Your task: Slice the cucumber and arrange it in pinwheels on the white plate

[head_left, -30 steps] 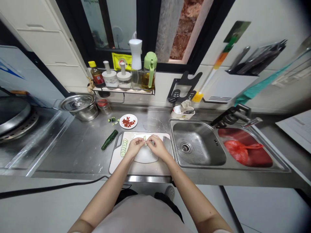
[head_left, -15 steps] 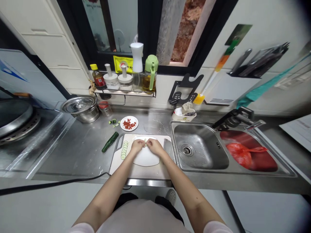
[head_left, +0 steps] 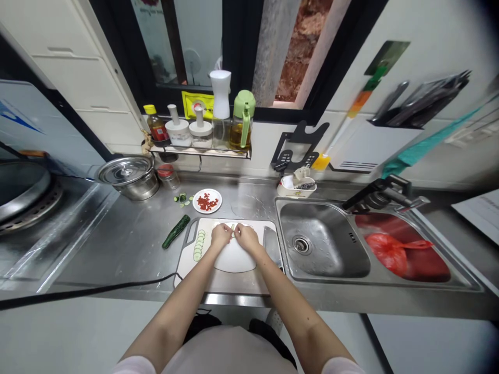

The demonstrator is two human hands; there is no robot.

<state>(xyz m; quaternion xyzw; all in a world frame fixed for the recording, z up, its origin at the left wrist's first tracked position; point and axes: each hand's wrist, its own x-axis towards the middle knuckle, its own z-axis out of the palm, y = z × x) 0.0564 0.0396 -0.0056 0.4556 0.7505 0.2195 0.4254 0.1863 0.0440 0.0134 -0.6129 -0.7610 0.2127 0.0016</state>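
My left hand (head_left: pixel 221 235) and my right hand (head_left: pixel 247 238) meet over the far part of a white plate (head_left: pixel 234 258), fingers pinched. Between their fingertips is a small pale-green cucumber slice (head_left: pixel 233 230), held by both. The plate lies on a cutting board (head_left: pixel 191 265). Left of the plate, a row of overlapping cucumber slices (head_left: pixel 199 245) rests on the board. A knife (head_left: pixel 272 243) with a broad blade lies at the board's right side, partly behind my right forearm. A dark green cucumber piece (head_left: pixel 176 231) is on the counter, left of the board.
Behind the board stand a small plate (head_left: pixel 195 203) of chopped red pieces and some cucumber scraps (head_left: pixel 182 198). A lidded steel pot (head_left: pixel 140 188) and a jar (head_left: pixel 169 176) are at back left. Right of the board is a double sink (head_left: pixel 323 278), with a red bag (head_left: pixel 390 253) in one basin.
The camera view has shifted slightly. Both hands stay at the far part of the plate, with the slice showing a little more clearly between the fingertips.
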